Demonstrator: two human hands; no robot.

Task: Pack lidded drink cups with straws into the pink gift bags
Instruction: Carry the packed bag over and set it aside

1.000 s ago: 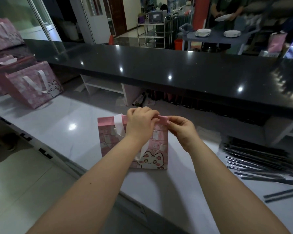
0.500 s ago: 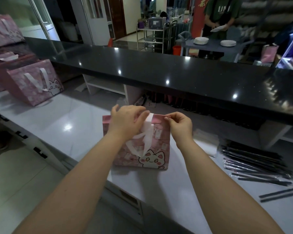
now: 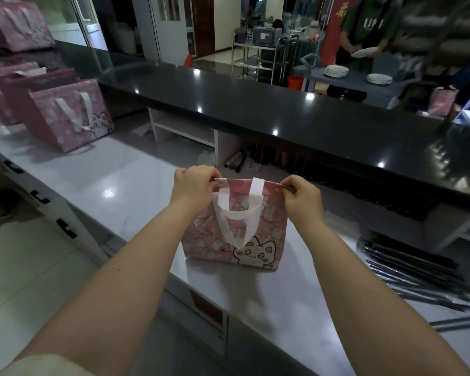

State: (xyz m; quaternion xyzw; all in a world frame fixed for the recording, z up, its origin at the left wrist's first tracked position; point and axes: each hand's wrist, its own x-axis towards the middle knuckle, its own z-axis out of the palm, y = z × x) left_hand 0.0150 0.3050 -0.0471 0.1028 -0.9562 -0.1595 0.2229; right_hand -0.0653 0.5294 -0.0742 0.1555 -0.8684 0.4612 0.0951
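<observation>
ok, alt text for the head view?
Left hand and right hand each pinch a top corner of a pink cat-print gift bag with white strap handles, upright on a pale glossy counter. More pink bags sit far left; long dark straws lie right.

white counter [image 3: 120, 185] | centre: pink gift bag [image 3: 234, 240] upright | left: more pink bags [image 3: 65, 118] | right: black straws [image 3: 413, 270]
</observation>
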